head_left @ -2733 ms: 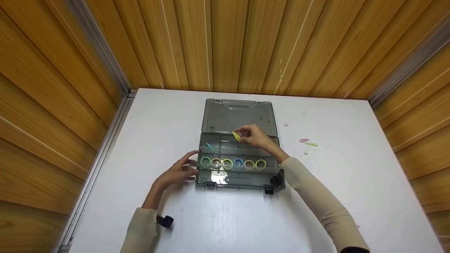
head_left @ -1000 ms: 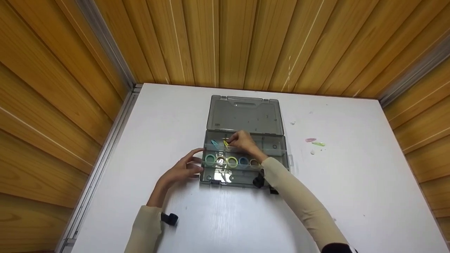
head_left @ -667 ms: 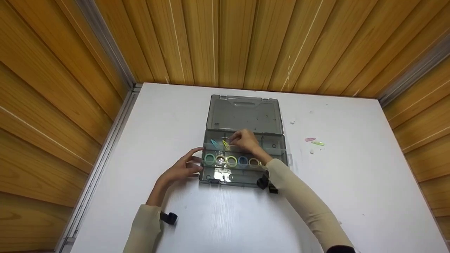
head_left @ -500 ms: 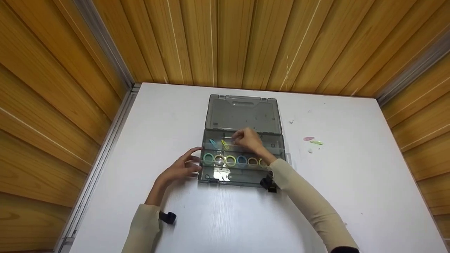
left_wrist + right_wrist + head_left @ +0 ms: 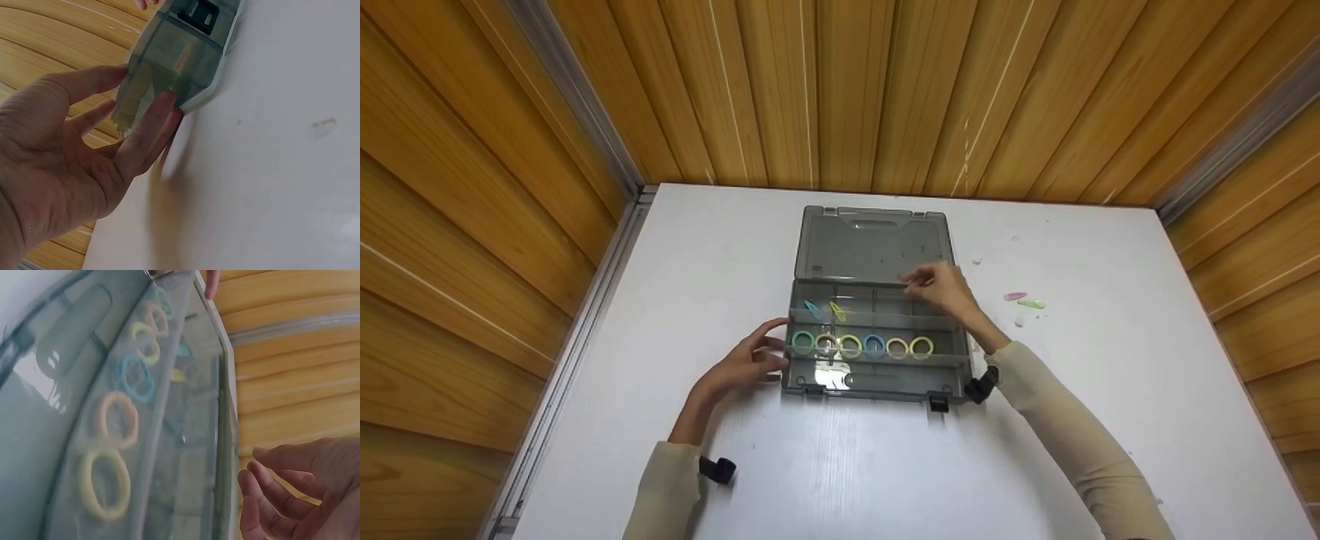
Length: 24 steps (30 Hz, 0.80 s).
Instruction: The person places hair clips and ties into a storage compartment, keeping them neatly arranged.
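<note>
The right hand has let go of the yellow clip and moved off toward two o'clock; it now hangs over the far right corner of the case, fingers loosely bent with nothing between them. The left hand is at the nine o'clock side, its spread fingers resting against the case wall, wrapped round nothing.

A second ago the yellow clip was at the right fingertips. Now it sits alone in the far row, just on the three o'clock side of the blue clip, so that row holds two clips. The clear divider hazes them, so I can't say whether they lie flat or lean.

Nearer, toward six o'clock, six rings stand in line along the middle row, unchanged. The open lid is at twelve o'clock.

Farther out on the counter, between two and three o'clock from the case, the pink clip and green clip lie close together. As I judge it, those two are what is left outside.
</note>
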Tool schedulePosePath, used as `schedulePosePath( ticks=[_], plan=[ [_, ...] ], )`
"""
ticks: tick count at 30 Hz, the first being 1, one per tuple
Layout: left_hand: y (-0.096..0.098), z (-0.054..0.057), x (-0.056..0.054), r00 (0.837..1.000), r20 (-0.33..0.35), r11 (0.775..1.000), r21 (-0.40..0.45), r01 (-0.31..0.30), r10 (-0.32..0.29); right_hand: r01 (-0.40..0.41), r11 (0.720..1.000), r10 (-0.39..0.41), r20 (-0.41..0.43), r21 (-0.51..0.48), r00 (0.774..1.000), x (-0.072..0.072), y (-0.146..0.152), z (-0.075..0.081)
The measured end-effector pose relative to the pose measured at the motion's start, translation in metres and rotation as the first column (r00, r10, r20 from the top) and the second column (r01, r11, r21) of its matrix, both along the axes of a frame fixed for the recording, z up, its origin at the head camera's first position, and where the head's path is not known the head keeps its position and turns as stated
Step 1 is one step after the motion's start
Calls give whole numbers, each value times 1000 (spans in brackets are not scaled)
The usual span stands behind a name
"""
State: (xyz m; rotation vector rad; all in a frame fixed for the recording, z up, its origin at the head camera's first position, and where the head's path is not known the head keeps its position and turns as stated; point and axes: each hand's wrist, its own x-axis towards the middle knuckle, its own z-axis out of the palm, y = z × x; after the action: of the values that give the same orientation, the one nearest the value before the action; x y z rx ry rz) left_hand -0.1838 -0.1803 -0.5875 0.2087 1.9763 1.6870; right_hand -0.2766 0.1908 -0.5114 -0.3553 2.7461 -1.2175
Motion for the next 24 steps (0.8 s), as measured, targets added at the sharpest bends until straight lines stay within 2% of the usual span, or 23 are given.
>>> schedulePosePath(
  ticks=[4,8,12,16,24],
  plan=[
    [1,-1,1,1000,-1,1000,0,-2,2,53,998,-50,-63,37,997,-3,33,6],
    [1,-2,2,1000,-3,1000,7,6,-6,109,993,-106,-50,48,993,-4,69,6],
    [0,-3,2,1000,0,1000,8,4,-4,163,985,-164,4,62,986,2,102,-2],
    [-1,-3,2,1000,3,1000,11,-6,6,214,973,-220,73,85,973,10,132,-16],
    [0,-1,1,1000,-21,1000,5,-5,5,323,940,-339,201,108,919,21,172,-42]
  ],
)
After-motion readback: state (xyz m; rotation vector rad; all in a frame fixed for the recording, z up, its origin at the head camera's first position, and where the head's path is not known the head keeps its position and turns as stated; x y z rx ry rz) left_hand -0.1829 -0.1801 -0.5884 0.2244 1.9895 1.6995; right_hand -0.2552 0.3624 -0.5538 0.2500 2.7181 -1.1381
